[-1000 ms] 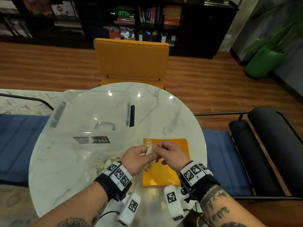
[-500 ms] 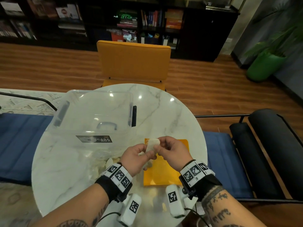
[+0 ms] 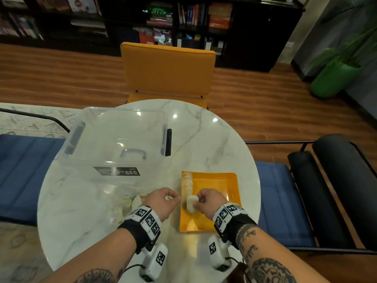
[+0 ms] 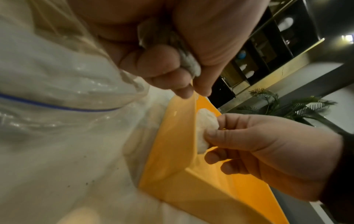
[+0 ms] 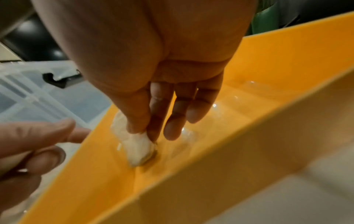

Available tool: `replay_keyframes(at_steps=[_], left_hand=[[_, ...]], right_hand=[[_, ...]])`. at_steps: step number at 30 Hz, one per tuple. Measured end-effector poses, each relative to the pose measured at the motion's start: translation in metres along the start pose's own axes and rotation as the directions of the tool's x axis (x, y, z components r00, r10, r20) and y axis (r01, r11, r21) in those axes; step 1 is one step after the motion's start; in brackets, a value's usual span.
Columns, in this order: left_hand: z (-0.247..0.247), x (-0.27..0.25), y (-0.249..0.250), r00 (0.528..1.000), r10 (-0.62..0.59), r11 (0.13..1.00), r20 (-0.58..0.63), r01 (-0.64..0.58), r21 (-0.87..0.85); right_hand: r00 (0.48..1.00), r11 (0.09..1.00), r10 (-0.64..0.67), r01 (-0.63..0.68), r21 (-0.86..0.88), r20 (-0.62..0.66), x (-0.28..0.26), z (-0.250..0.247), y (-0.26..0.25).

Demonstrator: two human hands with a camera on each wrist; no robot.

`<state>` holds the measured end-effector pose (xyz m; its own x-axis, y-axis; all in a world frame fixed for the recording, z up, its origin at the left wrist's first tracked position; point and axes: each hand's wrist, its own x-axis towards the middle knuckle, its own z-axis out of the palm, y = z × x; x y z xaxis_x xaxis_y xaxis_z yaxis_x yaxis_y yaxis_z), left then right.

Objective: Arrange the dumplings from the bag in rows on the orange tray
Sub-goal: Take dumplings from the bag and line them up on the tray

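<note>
Setting a dumpling (image 3: 192, 203) at the row's near end along the orange tray (image 3: 216, 180)'s 9 o'clock edge, our right hand (image 3: 208, 203) pinches it, left hand (image 3: 161, 201) clasps another, release comes next.

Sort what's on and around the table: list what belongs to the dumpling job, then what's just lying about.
In the job: orange tray, dumpling row, dumpling pinched by right hand, dumpling held in left hand, bag.

Lying about: clear storage box, orange chair, green plant pot.
</note>
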<state>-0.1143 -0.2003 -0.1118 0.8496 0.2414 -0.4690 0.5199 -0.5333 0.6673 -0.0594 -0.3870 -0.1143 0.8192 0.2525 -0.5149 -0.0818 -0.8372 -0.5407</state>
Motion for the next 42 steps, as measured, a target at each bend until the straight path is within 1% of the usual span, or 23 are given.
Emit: replay_keyframes(at_steps=[3, 6, 9, 15, 20, 24, 28, 29, 30, 31, 32, 33, 34, 35, 36, 37, 39, 41, 42], left_hand=[[0.004, 0.003, 0.000, 1.000, 0.012, 0.992, 0.029, -0.015, 0.122], [0.007, 0.004, 0.002, 0.998, 0.046, 0.982, 0.037, -0.052, 0.180], [0.009, 0.007, 0.002, 0.998, 0.045, 0.982, 0.033, -0.050, 0.182], [0.009, 0.008, 0.000, 0.999, 0.030, 0.986, 0.029, -0.034, 0.164], [0.010, 0.009, -0.001, 0.999, 0.016, 0.986, 0.033, -0.021, 0.163], [0.010, 0.007, -0.001, 0.999, 0.019, 0.987, 0.039, -0.025, 0.160], [0.010, 0.008, -0.002, 0.999, 0.035, 0.992, 0.032, -0.039, 0.120], [0.010, 0.009, -0.003, 0.999, 0.031, 0.996, 0.034, -0.033, 0.086], [0.009, 0.010, -0.003, 0.999, 0.017, 1.000, 0.038, -0.018, 0.021], [0.007, 0.009, -0.001, 0.999, 0.002, 0.996, 0.040, 0.001, -0.086], [0.005, 0.008, 0.002, 0.999, -0.018, 0.974, 0.051, 0.029, -0.224], [0.003, 0.006, 0.007, 0.996, -0.046, 0.925, 0.075, 0.071, -0.374], [0.001, 0.005, 0.011, 0.990, -0.077, 0.849, 0.114, 0.125, -0.514], [-0.001, 0.003, 0.017, 0.981, -0.100, 0.752, 0.165, 0.183, -0.634], [-0.003, 0.001, 0.022, 0.972, -0.108, 0.666, 0.211, 0.228, -0.710], [-0.003, 0.001, 0.025, 0.963, -0.113, 0.606, 0.243, 0.260, -0.752], [-0.003, 0.000, 0.032, 0.954, -0.102, 0.538, 0.280, 0.290, -0.792], [0.000, -0.001, 0.037, 0.942, -0.069, 0.504, 0.327, 0.316, -0.804], [0.002, -0.002, 0.039, 0.935, -0.049, 0.510, 0.351, 0.326, -0.796]], right_hand=[[0.996, 0.997, 0.068, -0.065, -0.045, 0.061, 0.008, 0.008, -0.003], [0.990, 0.992, 0.123, -0.122, -0.009, 0.062, 0.014, 0.011, -0.007], [0.985, 0.986, 0.164, -0.166, 0.036, 0.043, 0.021, 0.014, -0.009], [0.973, 0.972, 0.228, -0.229, 0.055, 0.022, 0.026, 0.014, -0.008], [0.960, 0.960, 0.278, -0.278, -0.022, 0.020, 0.031, 0.012, -0.006], [0.961, 0.960, 0.274, -0.270, -0.074, 0.041, 0.032, 0.013, -0.012], [0.962, 0.960, 0.272, -0.268, -0.075, 0.039, 0.031, 0.014, -0.015], [0.961, 0.960, 0.276, -0.273, -0.067, 0.034, 0.029, 0.013, -0.014], [0.961, 0.960, 0.276, -0.275, -0.053, 0.026, 0.027, 0.010, -0.013], [0.962, 0.962, 0.272, -0.271, -0.032, 0.013, 0.025, 0.008, -0.013], [0.967, 0.967, 0.255, -0.255, -0.003, -0.006, 0.022, 0.005, -0.013], [0.974, 0.973, 0.227, -0.227, 0.035, -0.021, 0.019, 0.003, -0.013], [0.982, 0.979, 0.187, -0.184, 0.090, -0.029, 0.016, 0.000, -0.013], [0.990, 0.978, 0.138, -0.131, 0.161, -0.034, 0.011, -0.002, -0.014], [0.996, 0.968, 0.083, -0.072, 0.239, -0.036, 0.004, -0.005, -0.017], [0.999, 0.950, 0.026, -0.013, 0.311, -0.038, -0.004, -0.007, -0.020], [0.998, 0.920, -0.062, 0.070, 0.385, -0.034, -0.019, -0.010, -0.027], [0.995, 0.911, -0.089, 0.100, 0.400, -0.045, -0.029, -0.009, -0.029], [0.994, 0.906, -0.096, 0.109, 0.409, -0.052, -0.031, -0.009, -0.029]])
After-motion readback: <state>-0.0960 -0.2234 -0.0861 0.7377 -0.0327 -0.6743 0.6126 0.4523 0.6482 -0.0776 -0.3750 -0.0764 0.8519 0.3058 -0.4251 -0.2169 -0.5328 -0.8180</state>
